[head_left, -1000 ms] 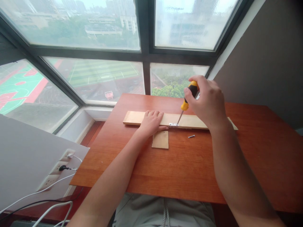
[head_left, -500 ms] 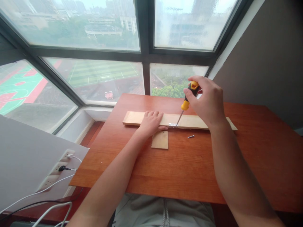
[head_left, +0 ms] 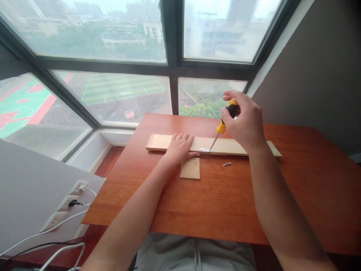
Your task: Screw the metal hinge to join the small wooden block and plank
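A long pale wooden board (head_left: 159, 142) lies across the table. My left hand (head_left: 180, 146) rests over its left half, fingers reaching the far edge and thumb along the near edge, gripping it. My right hand (head_left: 245, 116) holds a screwdriver (head_left: 221, 127) with a yellow and black handle, the index finger lifted off the grip. The screwdriver leans, its tip at the right end of a small metal hinge or bracket (head_left: 205, 150) on the board's near edge. Whether a screw sits under the tip is too small to tell.
A small thin wooden piece (head_left: 190, 168) with a hole lies by my left thumb. One loose screw (head_left: 226, 164) is on the brown table (head_left: 208, 210). Windows (head_left: 113, 90) stand behind the table; wall sockets (head_left: 67, 202) with plugged cables are at left.
The screwdriver handle has turned a little in my right hand, and those fingers have shifted on it. My left hand stays in place on the board.
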`<state>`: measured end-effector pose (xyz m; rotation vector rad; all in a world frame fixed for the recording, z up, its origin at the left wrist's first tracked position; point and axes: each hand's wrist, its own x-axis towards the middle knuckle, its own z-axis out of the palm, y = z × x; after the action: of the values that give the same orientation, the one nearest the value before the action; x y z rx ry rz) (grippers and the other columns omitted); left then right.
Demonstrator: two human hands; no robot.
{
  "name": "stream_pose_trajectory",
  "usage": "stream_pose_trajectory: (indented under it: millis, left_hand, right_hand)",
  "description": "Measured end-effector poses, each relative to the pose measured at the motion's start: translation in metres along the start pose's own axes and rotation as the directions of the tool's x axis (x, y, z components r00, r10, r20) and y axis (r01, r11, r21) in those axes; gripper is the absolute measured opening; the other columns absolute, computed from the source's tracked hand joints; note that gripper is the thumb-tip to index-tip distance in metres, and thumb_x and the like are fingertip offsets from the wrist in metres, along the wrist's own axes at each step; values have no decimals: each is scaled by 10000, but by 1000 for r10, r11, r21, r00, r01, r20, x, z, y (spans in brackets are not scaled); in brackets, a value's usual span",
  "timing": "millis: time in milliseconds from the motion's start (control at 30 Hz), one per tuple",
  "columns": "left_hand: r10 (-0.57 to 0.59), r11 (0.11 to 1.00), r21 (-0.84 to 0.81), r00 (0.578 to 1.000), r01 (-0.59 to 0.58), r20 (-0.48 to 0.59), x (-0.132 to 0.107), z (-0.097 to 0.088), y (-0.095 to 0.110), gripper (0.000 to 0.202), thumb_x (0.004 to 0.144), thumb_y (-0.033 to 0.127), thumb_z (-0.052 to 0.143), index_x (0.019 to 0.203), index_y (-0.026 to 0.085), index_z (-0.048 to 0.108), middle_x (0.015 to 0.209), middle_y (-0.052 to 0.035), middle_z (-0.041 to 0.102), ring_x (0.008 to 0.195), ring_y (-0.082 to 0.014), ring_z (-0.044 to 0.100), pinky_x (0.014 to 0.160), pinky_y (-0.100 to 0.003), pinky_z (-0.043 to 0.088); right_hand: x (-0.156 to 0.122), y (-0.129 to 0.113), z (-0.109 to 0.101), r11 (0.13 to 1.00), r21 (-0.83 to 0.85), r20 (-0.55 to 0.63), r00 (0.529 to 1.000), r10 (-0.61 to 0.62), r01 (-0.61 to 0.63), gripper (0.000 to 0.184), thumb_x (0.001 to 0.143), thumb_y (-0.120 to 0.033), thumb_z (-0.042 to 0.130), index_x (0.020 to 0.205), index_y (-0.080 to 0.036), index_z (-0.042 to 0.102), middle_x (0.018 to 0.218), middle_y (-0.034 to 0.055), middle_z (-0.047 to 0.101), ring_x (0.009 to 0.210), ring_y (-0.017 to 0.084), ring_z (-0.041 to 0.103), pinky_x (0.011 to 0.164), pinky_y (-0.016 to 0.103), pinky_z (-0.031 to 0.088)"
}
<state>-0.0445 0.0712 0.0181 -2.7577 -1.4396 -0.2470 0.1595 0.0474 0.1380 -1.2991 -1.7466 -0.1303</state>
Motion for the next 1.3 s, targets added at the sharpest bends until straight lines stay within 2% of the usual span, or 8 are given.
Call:
stream_pose_trajectory:
  millis: [133,267,367,633,833,933,1133,1300]
  left_hand:
    - [-2,1000,1,1000,2,3,0,-1,1,604,900,664,495,1263,181,512,1230,-165,594,1173,-323,518,1000,-442,317]
    - [-1,1000,3,1000,1,-2,0,-1,1,609,903,670,483,1265,181,510,1226,-161,599,1175,-321,521,1006,-440,317]
    - [-1,1000,3,1000,1,-1,0,0,0,607,899,674,488,1261,187,509,1221,-156,600,1179,-317,523,1008,-432,316]
    - [-2,1000,-8,1000,2,-6,0,0,0,584,895,658,510,1256,199,510,1221,-153,598,1174,-317,521,1001,-433,318]
    - [3,1000,4,1000,-3,-9,0,1,0,608,899,672,486,1260,183,512,1215,-160,598,1169,-321,524,997,-432,320]
    - [4,1000,1,1000,-4,-8,0,0,0,597,900,663,493,1258,185,513,1211,-160,600,1162,-321,526,997,-436,318]
    - [-4,1000,-2,1000,4,-2,0,-1,0,573,890,655,523,1251,210,515,1215,-144,603,1168,-314,525,1001,-431,315]
    - [4,1000,-6,1000,-4,-10,0,1,0,595,894,665,502,1254,191,516,1215,-160,599,1164,-323,524,997,-438,319]
  right_hand:
    - [-1,0,1,996,94,34,999,5,-8,458,835,-130,492,1276,-239,552,1182,85,679,990,225,664,883,419,540]
    - [-1,-1,-1,994,-109,9,999,32,-31,370,873,-281,563,1243,-267,583,1141,94,678,1001,277,640,873,475,518]
    - [-1,-1,-3,979,-194,-15,998,54,-56,396,851,-309,617,1244,-270,590,1115,94,692,966,298,642,844,494,516]
    - [-2,-1,-3,995,76,83,995,51,-57,451,829,-188,501,1272,-266,539,1179,79,686,906,233,670,788,419,547]
    - [-3,-7,-4,975,-212,38,997,70,-60,328,872,-347,559,1187,-261,589,980,80,699,815,260,634,730,425,507]
    - [-3,-8,-6,964,-262,33,998,59,-48,319,862,-323,558,1173,-259,592,883,61,692,749,251,616,698,405,492]
    - [-4,-10,-11,979,-204,98,994,44,-23,430,795,-218,540,1221,-271,568,1054,77,698,764,246,615,703,405,497]
    - [-3,-10,-10,959,-283,30,999,31,-21,337,838,-355,607,1163,-268,621,1045,82,687,843,271,619,747,430,500]
